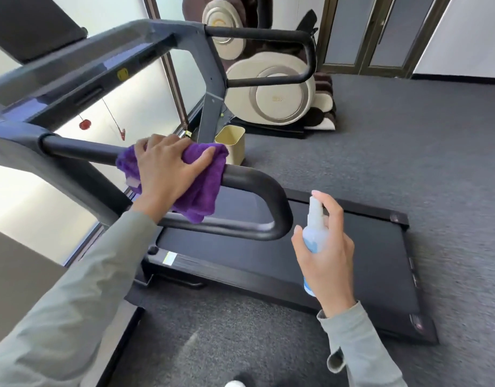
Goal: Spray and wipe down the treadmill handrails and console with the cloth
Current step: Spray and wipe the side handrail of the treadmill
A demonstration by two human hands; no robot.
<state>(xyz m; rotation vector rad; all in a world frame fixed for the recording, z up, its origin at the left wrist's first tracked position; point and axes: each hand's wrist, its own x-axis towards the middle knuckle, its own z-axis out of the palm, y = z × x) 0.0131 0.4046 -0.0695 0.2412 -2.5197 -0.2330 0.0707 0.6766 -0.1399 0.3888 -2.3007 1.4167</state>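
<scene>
My left hand [165, 166] grips a purple cloth [201, 188] wrapped over the near black handrail [257, 182] of the treadmill, close to where the rail bends down. My right hand [327, 252] holds a small clear-blue spray bottle [313, 233] upright to the right of that rail's curved end, with the index finger on top of the nozzle. The far handrail [268, 34] loops at the top centre. The grey console bar [101, 65] runs across the upper left.
The treadmill's black belt deck [352, 247] stretches below and to the right on grey carpet. A cream bin [231, 141] stands beyond the upright post. A beige massage chair [279, 96] sits behind it. A red safety clip [85, 124] hangs from the console.
</scene>
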